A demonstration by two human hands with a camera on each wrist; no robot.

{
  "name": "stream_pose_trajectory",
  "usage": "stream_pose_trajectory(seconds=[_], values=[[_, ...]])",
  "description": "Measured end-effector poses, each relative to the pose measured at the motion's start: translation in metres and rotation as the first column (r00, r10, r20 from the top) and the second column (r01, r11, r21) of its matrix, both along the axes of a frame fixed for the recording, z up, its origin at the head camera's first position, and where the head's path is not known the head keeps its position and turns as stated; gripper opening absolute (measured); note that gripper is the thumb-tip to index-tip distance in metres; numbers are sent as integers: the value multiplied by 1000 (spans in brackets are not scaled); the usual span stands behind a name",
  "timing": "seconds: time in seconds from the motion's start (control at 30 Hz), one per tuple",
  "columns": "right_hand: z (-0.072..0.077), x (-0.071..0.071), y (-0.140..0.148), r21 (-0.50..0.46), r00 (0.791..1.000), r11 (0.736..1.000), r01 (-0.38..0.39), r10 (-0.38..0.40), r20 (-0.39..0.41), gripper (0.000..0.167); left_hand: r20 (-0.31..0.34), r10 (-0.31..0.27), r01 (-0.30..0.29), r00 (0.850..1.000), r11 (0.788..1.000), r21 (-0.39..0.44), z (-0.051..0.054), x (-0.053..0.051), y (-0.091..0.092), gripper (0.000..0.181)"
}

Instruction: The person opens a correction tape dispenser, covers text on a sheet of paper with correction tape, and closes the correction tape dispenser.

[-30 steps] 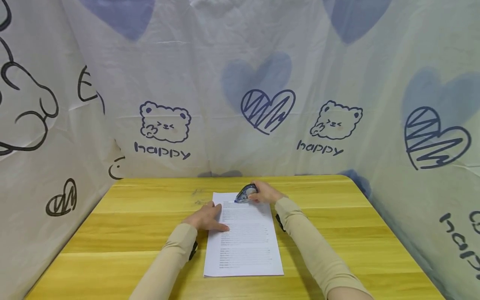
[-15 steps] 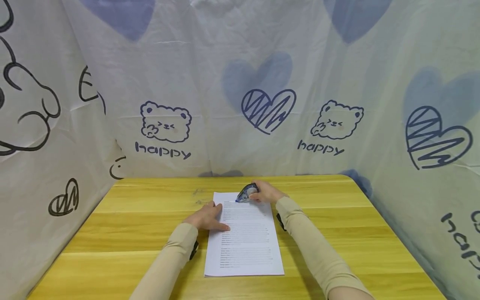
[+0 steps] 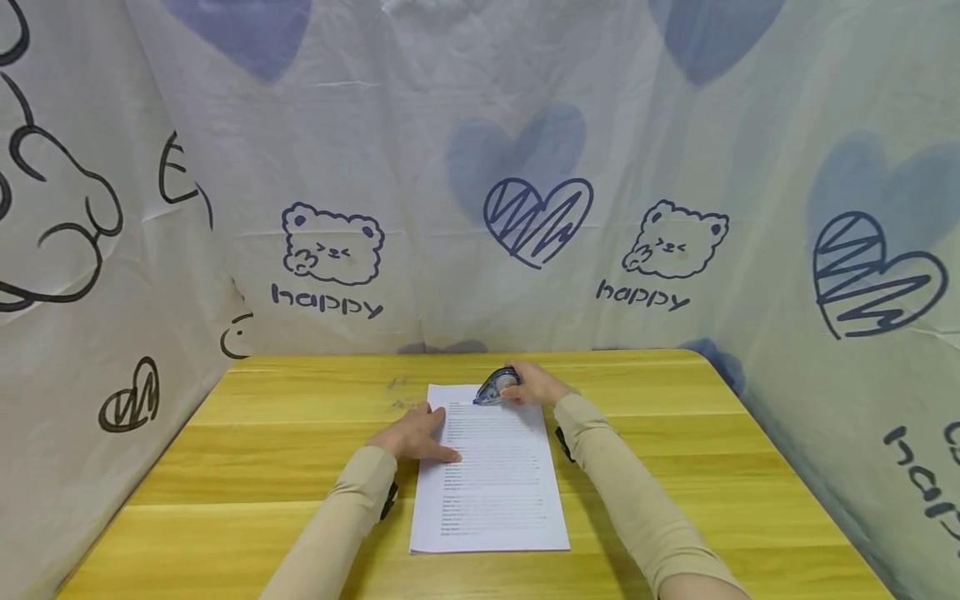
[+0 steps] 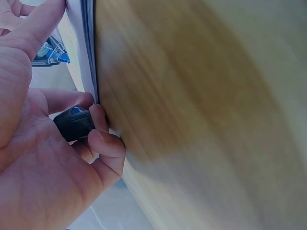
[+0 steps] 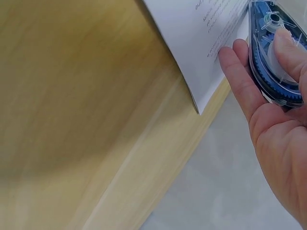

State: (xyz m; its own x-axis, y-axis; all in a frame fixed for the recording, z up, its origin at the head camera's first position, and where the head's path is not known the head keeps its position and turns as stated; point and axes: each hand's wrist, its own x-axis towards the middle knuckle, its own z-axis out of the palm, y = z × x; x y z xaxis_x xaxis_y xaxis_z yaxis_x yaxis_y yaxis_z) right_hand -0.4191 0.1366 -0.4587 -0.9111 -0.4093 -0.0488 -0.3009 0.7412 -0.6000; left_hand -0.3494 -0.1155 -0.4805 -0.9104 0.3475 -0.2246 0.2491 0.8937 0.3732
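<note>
A stack of printed paper [image 3: 495,500] lies on the table. My right hand [image 3: 536,385] grips a blue, clear-cased correction tape [image 3: 495,387], its tip down at the top lines of text. In the right wrist view, the thumb presses the side of the correction tape [image 5: 273,52]. My left hand [image 3: 412,433] rests on the paper's left edge, thumb spread over the text. Its curled lower fingers hold a small dark cap [image 4: 74,123], seen in the left wrist view; the head view hides it.
The yellow wood-grain table [image 3: 300,467] extends on both sides of the paper. Faint grey marks [image 3: 397,392] show on it left of the paper's top. A white cloth [image 3: 450,317] with hearts and bears hangs behind and at the sides.
The head view has shifted very slightly. Both hands, the correction tape and the paper keep nearly the same places; any slide of the tape to the right is tiny.
</note>
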Motion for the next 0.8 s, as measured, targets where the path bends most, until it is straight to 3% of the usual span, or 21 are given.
stream_pose_trajectory(seconds=[0.33,0.6,0.8], values=[[-1,-2,4,2,1000,1000,-1,1,-2,62,2,7,-7,1000,1000,11,1,1,0,99],[-1,-1,5,-25,1000,1000,0,0,8,46,19,21,-21,1000,1000,19,1,0,1,101],[-1,0,6,-21,1000,1000,7,-7,16,45,17,25,-26,1000,999,30,1,1,1,101]])
